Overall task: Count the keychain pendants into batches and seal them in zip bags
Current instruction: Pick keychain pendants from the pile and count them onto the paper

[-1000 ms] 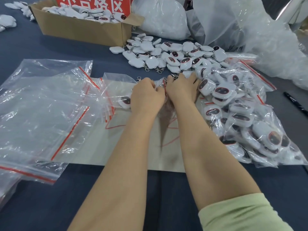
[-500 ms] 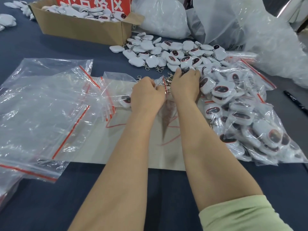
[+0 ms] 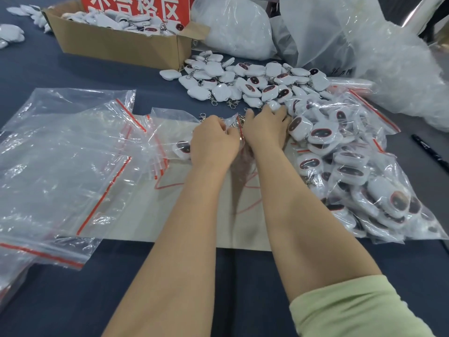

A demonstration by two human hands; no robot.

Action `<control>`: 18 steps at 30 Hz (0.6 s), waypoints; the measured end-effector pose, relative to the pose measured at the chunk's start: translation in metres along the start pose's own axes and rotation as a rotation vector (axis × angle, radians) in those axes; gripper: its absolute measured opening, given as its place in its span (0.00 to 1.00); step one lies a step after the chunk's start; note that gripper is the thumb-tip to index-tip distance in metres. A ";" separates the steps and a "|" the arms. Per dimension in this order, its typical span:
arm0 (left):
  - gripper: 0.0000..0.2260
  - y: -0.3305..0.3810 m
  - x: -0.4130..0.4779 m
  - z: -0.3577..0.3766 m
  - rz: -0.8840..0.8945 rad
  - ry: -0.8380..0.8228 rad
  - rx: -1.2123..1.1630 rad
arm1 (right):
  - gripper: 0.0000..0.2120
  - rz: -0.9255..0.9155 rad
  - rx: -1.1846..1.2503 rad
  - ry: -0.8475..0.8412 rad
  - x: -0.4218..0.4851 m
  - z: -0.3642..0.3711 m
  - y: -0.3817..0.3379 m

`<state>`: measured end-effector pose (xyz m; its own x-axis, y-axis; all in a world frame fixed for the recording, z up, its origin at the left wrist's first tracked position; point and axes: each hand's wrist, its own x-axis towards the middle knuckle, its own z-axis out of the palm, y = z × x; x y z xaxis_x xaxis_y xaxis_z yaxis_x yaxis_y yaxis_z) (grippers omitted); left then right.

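Observation:
Loose white keychain pendants [image 3: 243, 81] with dark oval faces lie in a pile at the middle back. My left hand [image 3: 213, 142] grips the red-striped mouth of a clear zip bag [image 3: 170, 122] that lies on a beige sheet [image 3: 136, 215]. One pendant [image 3: 182, 148] shows inside this bag beside my left hand. My right hand [image 3: 267, 127] reaches to the pile's near edge, its fingertips curled over a white pendant [image 3: 275, 105]. Filled, sealed bags of pendants [image 3: 364, 178] are heaped at the right.
A stack of empty zip bags [image 3: 60, 154] covers the left side. A cardboard box [image 3: 116, 47] of pendants with a red sign [image 3: 136, 8] stands at the back left. Big plastic sacks [image 3: 340, 32] fill the back right. A black marker [image 3: 430, 152] lies far right.
My right hand left the bag mouth and moved forward and right to the edge of the loose pile. My left hand stayed at the bag mouth.

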<state>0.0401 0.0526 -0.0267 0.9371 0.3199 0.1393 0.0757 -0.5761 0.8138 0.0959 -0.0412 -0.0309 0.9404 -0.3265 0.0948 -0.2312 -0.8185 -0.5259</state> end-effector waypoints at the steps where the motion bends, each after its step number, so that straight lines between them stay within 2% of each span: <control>1: 0.08 0.000 0.000 0.000 0.005 -0.002 -0.002 | 0.26 -0.015 0.051 0.050 -0.001 0.000 0.001; 5: 0.08 -0.001 0.000 0.001 0.003 -0.008 -0.005 | 0.24 -0.025 0.443 0.238 -0.006 -0.006 0.000; 9: 0.07 -0.001 0.001 0.001 -0.010 -0.017 -0.009 | 0.16 0.116 0.837 0.251 -0.009 -0.018 -0.003; 11: 0.07 -0.001 0.001 0.001 -0.015 -0.021 -0.012 | 0.13 0.079 0.763 0.203 -0.007 -0.022 -0.001; 14: 0.07 -0.001 0.001 0.001 -0.010 -0.022 -0.009 | 0.14 -0.087 0.489 0.153 -0.009 -0.022 0.002; 18: 0.08 -0.001 0.000 0.000 -0.017 0.007 -0.025 | 0.19 -0.286 0.224 -0.053 -0.010 -0.009 -0.004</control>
<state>0.0401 0.0533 -0.0279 0.9336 0.3343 0.1292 0.0826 -0.5516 0.8300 0.0847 -0.0391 -0.0222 0.9721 -0.0701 0.2238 0.0975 -0.7474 -0.6572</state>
